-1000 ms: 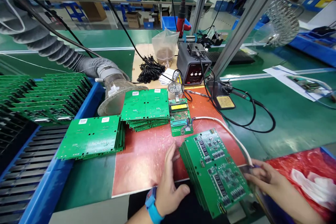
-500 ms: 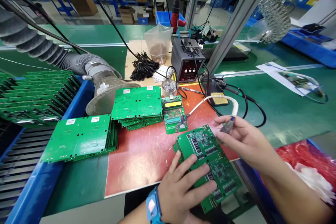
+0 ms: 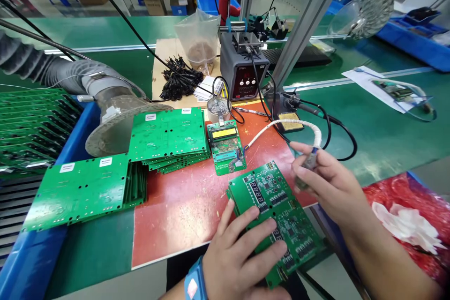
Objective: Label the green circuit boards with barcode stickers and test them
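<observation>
Left hand (image 3: 242, 260) has moved onto circuit boards (image 3: 290, 225), right hand (image 3: 333, 180) holding connector (image 3: 311, 161).

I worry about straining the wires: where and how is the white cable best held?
Probably by its grey end, from the near right, in a pinch as the right hand does. The white cable arches over from the left and bends down into that end, so that approach need not cross it. Avoid the other end: thin wires show where it meets the display board.

Left grip (image 3: 239, 262) across circuit board (image 3: 284, 211), right grip (image 3: 332, 183) around cable end (image 3: 310, 161).
</observation>
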Available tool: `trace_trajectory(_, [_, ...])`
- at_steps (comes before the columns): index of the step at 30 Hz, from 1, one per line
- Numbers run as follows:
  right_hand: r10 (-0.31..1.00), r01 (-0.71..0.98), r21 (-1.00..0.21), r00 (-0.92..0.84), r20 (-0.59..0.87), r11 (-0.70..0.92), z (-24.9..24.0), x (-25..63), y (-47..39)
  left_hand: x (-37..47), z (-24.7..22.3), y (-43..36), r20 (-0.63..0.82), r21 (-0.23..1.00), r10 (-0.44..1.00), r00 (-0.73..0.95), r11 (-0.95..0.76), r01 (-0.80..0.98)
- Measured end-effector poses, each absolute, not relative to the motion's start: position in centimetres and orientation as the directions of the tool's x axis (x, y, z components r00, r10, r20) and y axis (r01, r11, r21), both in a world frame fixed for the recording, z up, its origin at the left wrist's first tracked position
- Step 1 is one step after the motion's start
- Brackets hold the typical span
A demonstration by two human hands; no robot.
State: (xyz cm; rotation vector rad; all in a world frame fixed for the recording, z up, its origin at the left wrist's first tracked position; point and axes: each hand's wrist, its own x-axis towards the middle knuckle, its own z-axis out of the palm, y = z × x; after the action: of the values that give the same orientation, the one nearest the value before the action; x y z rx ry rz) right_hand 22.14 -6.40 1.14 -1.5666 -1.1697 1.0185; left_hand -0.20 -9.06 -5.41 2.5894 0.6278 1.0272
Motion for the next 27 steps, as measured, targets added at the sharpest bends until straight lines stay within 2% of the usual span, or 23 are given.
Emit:
trace_trajectory(7, [0.976,0.487,-0.847,0.098,-0.192,-0.215,0.8,21.1,-5.8,0.0,-4.8,-9.1,0.567,0.421,0.508,0.648,-0.855,0.303])
trace_trajectory(10, [0.972,0.437,-0.868,0.093,-0.217,-0.235,0.5,21.0,-5.4,0.1,-4.7,-9.1,0.557,0.438,0.522,0.646,-0.846,0.306])
trace_trajectory(15, [0.961,0.187,-0.947,0.148,-0.236,-0.261,0.1,22.4,-5.0,0.1,-4.8,-9.3,0.573,0.444,0.521,0.633,-0.846,0.294])
trace_trajectory(17, [0.955,0.138,-0.952,0.153,-0.253,-0.274,0.5,23.2,-5.0,0.1,-4.8,-9.4,0.568,0.444,0.525,0.634,-0.844,0.301])
trace_trajectory(19, [0.964,0.199,-0.946,0.121,-0.236,-0.257,1.3,23.7,-5.1,0.1,-4.7,-9.4,0.563,0.443,0.526,0.638,-0.843,0.305])
trace_trajectory(22, [0.967,0.327,-0.915,-0.018,-0.254,-0.235,2.5,24.2,-5.0,-0.1,-4.4,-9.3,0.563,0.431,0.516,0.645,-0.850,0.304])
trace_trajectory(27, [0.946,0.309,-0.914,-0.107,-0.306,-0.261,3.5,24.5,-4.2,0.0,-4.1,-9.2,0.553,0.415,0.510,0.659,-0.854,0.314])
